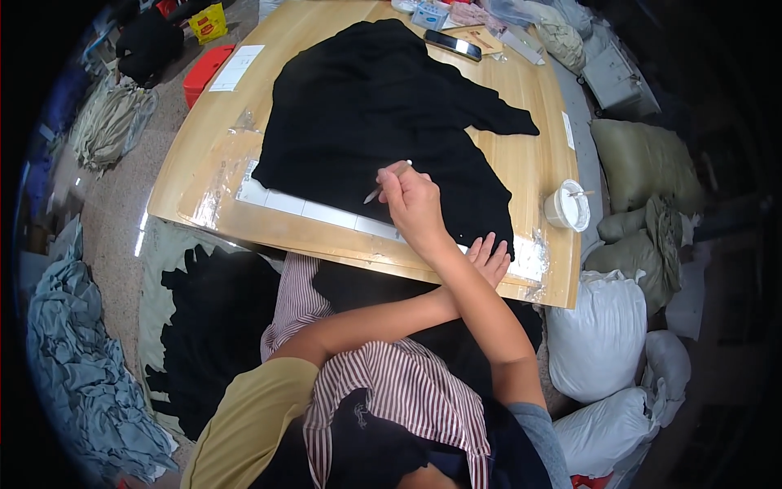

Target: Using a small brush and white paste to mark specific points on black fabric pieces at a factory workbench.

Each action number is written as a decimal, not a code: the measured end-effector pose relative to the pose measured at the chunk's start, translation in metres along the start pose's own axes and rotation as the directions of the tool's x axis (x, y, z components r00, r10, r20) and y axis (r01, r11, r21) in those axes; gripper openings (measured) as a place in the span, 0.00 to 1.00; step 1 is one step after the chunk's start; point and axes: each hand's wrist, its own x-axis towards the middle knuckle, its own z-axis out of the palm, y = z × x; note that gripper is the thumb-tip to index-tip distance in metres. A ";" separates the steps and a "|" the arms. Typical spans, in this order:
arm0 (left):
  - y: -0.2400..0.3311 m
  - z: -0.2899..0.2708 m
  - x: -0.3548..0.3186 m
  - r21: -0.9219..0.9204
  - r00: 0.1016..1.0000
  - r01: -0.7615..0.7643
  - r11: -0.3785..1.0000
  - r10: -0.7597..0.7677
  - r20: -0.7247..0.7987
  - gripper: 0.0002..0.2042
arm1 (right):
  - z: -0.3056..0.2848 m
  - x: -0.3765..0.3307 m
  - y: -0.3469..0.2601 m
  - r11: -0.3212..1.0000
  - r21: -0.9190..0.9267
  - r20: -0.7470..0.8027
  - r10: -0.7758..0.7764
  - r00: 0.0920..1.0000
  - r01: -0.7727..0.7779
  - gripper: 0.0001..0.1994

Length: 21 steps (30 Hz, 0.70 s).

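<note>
A black knit garment lies spread on the wooden table, one sleeve stretching to the right. My forearms cross over the near edge. My right hand pinches a slim pen, its pale pointed tip down at the garment near its lower edge; whether it touches cannot be made out. Flat on the garment's near right corner rests my left hand, fingers spread and holding nothing. Under the garment's near edge runs a white paper strip marked with lines.
A white cup with a stick in it stands at the table's right. A phone and papers lie at the far side. White sacks and olive bundles crowd the right; blue-grey cloth is heaped at left.
</note>
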 end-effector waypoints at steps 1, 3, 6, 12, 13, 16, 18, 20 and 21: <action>0.000 -0.001 0.000 -0.007 1.000 -0.001 1.000 0.001 0.001 0.25 | 0.003 0.001 0.000 1.000 -0.006 -0.022 -0.017 1.000 0.017 0.11; 0.000 -0.003 0.001 -0.011 1.000 -0.004 1.000 0.004 0.004 0.25 | 0.007 0.003 -0.002 0.988 -0.122 0.058 -0.093 0.994 0.100 0.10; 0.000 -0.002 0.001 -0.025 1.000 0.010 1.000 -0.011 -0.025 0.25 | 0.007 0.009 -0.011 0.959 -0.202 0.021 -0.199 0.980 0.199 0.10; -0.001 -0.006 0.001 -0.038 0.996 0.009 0.999 -0.005 0.086 0.32 | 0.033 0.035 -0.029 0.993 0.117 0.007 -0.023 1.000 0.022 0.11; -0.001 -0.008 0.001 -0.025 0.985 0.008 1.000 -0.004 0.174 0.40 | 0.041 0.037 -0.028 0.989 0.144 0.062 -0.044 0.997 0.035 0.11; -0.001 -0.013 0.002 -0.034 0.980 0.003 0.999 0.004 0.197 0.44 | 0.068 0.042 -0.025 0.992 0.107 0.055 -0.074 0.996 0.068 0.11; -0.001 -0.012 0.002 -0.027 0.982 0.003 1.000 0.002 0.191 0.44 | 0.079 0.043 -0.026 0.996 0.085 0.122 -0.027 0.992 0.016 0.12; -0.001 -0.008 0.001 -0.028 0.983 -0.005 1.000 0.010 0.186 0.44 | 0.073 0.044 -0.028 0.992 0.037 0.213 0.112 0.971 -0.123 0.12; -0.001 -0.005 0.000 -0.025 0.984 -0.002 1.000 0.007 0.179 0.43 | 0.066 0.045 -0.030 0.974 0.104 0.156 0.182 0.971 -0.200 0.12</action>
